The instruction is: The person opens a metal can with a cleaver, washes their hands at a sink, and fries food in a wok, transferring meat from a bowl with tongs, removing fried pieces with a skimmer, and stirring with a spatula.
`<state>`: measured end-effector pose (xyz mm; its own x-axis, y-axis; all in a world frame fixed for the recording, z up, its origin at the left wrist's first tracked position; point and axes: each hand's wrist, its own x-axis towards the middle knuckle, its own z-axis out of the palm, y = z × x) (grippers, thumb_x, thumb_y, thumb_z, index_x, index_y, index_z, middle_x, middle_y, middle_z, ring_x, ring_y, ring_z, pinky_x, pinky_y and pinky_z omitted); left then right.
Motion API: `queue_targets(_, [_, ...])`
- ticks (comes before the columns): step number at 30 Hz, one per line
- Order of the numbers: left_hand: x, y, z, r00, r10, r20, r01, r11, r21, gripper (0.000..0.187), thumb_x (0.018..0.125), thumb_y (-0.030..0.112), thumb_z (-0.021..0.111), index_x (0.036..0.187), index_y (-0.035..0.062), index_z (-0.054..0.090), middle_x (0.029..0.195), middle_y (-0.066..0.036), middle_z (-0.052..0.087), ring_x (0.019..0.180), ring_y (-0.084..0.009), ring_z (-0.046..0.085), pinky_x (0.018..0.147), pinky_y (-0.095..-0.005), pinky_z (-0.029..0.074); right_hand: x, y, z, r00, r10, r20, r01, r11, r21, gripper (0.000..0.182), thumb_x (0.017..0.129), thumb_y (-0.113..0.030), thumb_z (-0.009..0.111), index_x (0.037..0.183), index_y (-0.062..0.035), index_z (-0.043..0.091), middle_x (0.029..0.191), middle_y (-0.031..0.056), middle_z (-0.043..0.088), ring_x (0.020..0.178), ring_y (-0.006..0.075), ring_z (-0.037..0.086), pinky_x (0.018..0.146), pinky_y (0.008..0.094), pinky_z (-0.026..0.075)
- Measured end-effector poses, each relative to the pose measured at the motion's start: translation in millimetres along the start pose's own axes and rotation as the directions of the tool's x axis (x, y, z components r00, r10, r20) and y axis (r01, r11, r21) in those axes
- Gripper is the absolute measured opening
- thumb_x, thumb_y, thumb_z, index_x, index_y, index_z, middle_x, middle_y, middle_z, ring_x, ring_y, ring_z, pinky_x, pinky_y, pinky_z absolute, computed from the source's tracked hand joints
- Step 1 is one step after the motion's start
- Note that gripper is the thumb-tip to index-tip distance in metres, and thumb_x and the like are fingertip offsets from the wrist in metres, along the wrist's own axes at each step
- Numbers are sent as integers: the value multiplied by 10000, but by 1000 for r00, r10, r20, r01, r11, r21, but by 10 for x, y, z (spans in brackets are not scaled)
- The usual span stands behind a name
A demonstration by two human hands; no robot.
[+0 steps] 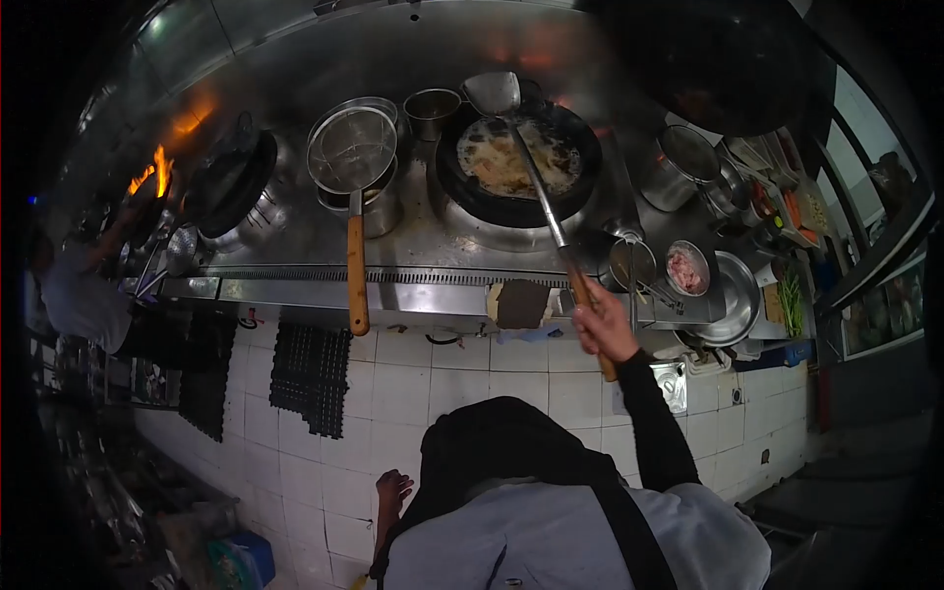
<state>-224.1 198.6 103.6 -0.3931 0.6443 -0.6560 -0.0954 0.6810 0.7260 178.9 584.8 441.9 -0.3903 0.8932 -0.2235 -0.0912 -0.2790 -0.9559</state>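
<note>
My right hand (605, 324) is wrapped around the wooden handle of a long wok spatula (536, 177). Its broad metal blade is raised over the far rim of a dark wok (445, 182), and the shaft crosses above the pan. Inside the wok, pale brown food (506, 162) sits in foaming, bubbling oil. Low beside my body hangs my left hand (393, 486), small and dim in view, its fingers loosely bent and apart with nothing visible in them. A wire strainer (352, 152) with a wooden handle rests over a metal pot, left of the wok.
A bowl of raw pinkish meat (687, 268) and a small metal pot (631, 263) stand right of the wok. Flames (152, 175) rise at the far left, near another person (88, 295). A folded cloth (521, 304) hangs on the stove's front edge.
</note>
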Motion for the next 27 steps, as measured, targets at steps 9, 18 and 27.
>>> queue_targets(9, [-265, 87, 787, 971, -237, -13, 223, 930, -292, 254, 864, 184, 526, 1089, 67, 511, 829, -97, 624, 719, -225, 651, 556, -327, 473, -350, -523, -1207, 985, -117, 128, 160, 331, -930, 664, 780, -85, 596, 1376, -36, 309, 958, 281, 605, 884, 422, 603, 783, 451, 478])
queue_targets(18, [-31, -1054, 1311, 735, 522, 432, -647, 349, 678, 157, 730, 242, 605, 785, 96, 618, 793, -65, 636, 779, -275, 629, 639, -400, 504, 754, 47, -1046, 981, -189, 45, 146, 568, -810, 636, 767, -77, 620, 1352, -39, 374, 973, 230, 630, 940, 393, 602, 793, 388, 479])
queue_targets(27, [-476, -286, 1263, 712, 627, 317, -649, 413, 639, 157, 714, 115, 635, 846, 32, 624, 792, -92, 666, 746, -268, 661, 623, -355, 531, 1056, -112, -1028, 970, -223, 96, 210, 577, -789, 629, 773, -87, 645, 1348, -32, 396, 1053, 176, 622, 914, 199, 614, 787, 304, 474])
